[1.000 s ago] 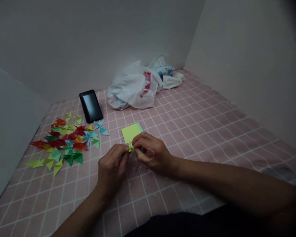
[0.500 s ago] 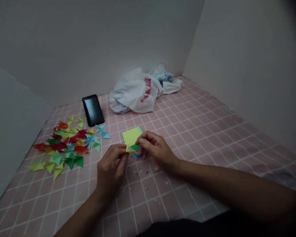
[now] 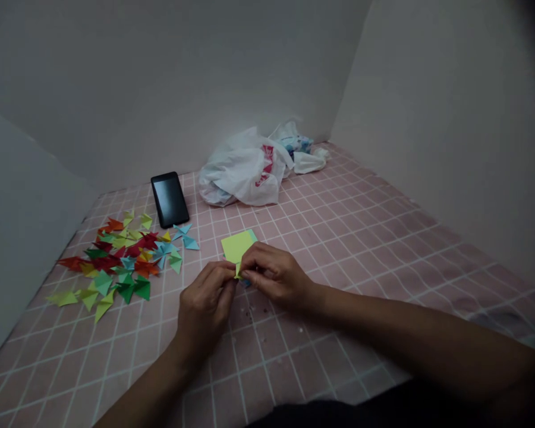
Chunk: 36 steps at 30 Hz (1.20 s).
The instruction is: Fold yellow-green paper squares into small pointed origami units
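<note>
Fingertips of the left hand [image 3: 207,297] and right hand [image 3: 279,276] are closed in narrow pinches on a small yellow folded paper [image 3: 238,271], the left at its left edge and the right at its right edge. Neither hand is clearly nearer; the piece lies directly between the two pinches, just on the near side of the paper stack [image 3: 237,242], which serves as landmark. The visible part of the piece is taller than wide, its long axis seemingly running toward the stack, across the line joining the hands; which way its tip points is too small to tell. Left of the stack, well apart, lie many-coloured folded pieces [image 3: 125,290]; beyond it to the left, a black tablet [image 3: 170,200]; beyond it, a white plastic bag [image 3: 236,169]. Beneath the stack spreads a pink checked cloth [image 3: 361,238].
</note>
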Each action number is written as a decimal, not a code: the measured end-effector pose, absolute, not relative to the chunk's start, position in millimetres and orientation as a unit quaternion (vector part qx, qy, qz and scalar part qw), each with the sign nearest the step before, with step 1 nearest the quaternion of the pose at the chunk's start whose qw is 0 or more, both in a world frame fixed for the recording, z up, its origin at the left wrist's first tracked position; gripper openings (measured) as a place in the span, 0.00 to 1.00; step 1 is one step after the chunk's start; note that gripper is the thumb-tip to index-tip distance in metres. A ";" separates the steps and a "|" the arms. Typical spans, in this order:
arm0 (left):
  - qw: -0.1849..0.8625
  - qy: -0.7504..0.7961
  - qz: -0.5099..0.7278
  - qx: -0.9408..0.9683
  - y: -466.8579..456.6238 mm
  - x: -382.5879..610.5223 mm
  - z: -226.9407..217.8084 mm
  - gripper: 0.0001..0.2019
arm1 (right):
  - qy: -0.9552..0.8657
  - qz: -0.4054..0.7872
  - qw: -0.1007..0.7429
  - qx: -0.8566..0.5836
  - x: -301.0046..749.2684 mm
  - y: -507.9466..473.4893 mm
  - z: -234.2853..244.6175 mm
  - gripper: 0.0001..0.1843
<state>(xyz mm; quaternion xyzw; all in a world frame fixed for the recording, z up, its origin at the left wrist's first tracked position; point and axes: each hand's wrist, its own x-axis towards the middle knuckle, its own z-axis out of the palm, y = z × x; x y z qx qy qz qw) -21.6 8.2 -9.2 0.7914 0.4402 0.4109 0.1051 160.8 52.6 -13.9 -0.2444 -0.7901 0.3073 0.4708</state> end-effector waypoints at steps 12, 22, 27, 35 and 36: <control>0.108 0.455 0.412 0.782 6.9 -20.9 -8.3 0.07 | -0.815 0.261 0.467 -0.222 159.6 47.7 -16.3 0.05; 0.118 0.464 0.449 0.755 6.0 -20.6 -9.2 0.06 | -0.706 0.362 0.493 -0.358 157.8 46.4 -9.6 0.04; 0.107 0.445 0.459 0.761 5.6 -21.3 -8.9 0.06 | -0.513 0.620 0.461 -0.374 153.1 47.7 -8.5 0.05; 0.055 0.428 0.447 0.783 5.6 -20.9 -10.4 0.08 | -0.432 0.693 0.435 -0.380 150.0 47.1 -12.0 0.05; 0.063 0.432 0.446 0.781 5.6 -20.5 -11.1 0.08 | -0.432 0.692 0.435 -0.381 149.9 47.0 -12.0 0.05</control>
